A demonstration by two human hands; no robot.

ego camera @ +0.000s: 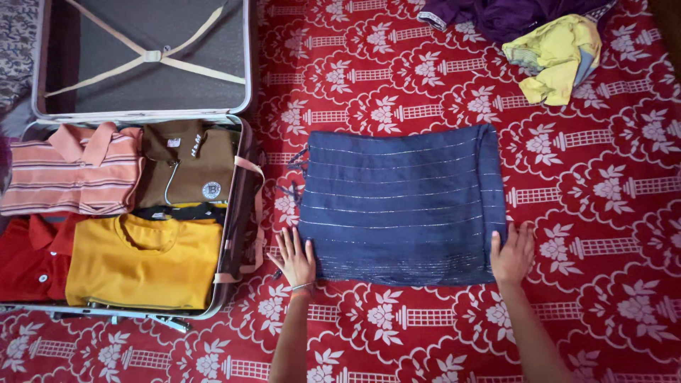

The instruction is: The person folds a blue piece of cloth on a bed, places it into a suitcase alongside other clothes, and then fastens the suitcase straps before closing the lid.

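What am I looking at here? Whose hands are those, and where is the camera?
The camera sits on a person's head and looks straight down, so you see their own two arms. The left hand and right hand lie flat on the lower corners of a folded blue cloth; nothing is gripped. The cloth rests on a red flowered bedsheet. Beside it is an open suitcase holding a striped shirt, a brown shirt, a red shirt and a yellow shirt. More loose clothes lie at the top.

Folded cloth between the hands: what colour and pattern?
Dark blue cloth with thin pale stripes; head view.
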